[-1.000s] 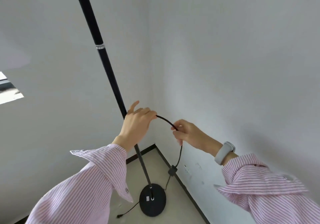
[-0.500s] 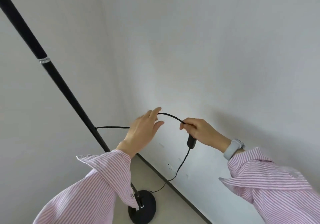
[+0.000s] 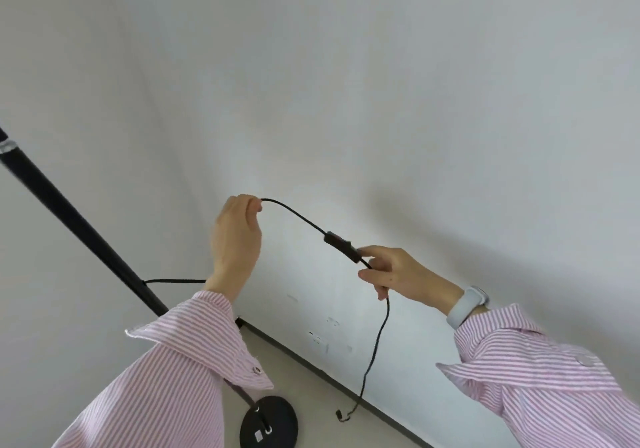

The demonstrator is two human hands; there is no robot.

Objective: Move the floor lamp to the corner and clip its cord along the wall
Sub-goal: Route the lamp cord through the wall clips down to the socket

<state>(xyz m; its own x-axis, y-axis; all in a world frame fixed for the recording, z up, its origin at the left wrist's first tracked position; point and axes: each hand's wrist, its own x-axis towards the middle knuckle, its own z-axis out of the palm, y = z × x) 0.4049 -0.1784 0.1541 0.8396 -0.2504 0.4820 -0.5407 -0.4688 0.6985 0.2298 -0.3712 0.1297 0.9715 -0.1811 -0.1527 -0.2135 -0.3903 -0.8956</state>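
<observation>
White walls (image 3: 381,84) meet at a corner above a dark baseboard (image 3: 311,366) and pale floor (image 3: 311,406), where the floor lamp (image 3: 83,229) stands on its round base. Its black cord (image 3: 298,215) arcs between both hands: left hand (image 3: 235,239) pinching it shut, right hand (image 3: 398,274) clamped just below the inline switch (image 3: 341,247). No legible writing.

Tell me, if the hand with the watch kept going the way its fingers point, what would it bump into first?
The right hand points left along the thin black cord, so it would probably meet the small black inline switch right at its fingertips first, then the left hand. Depth is hard to judge here.
</observation>
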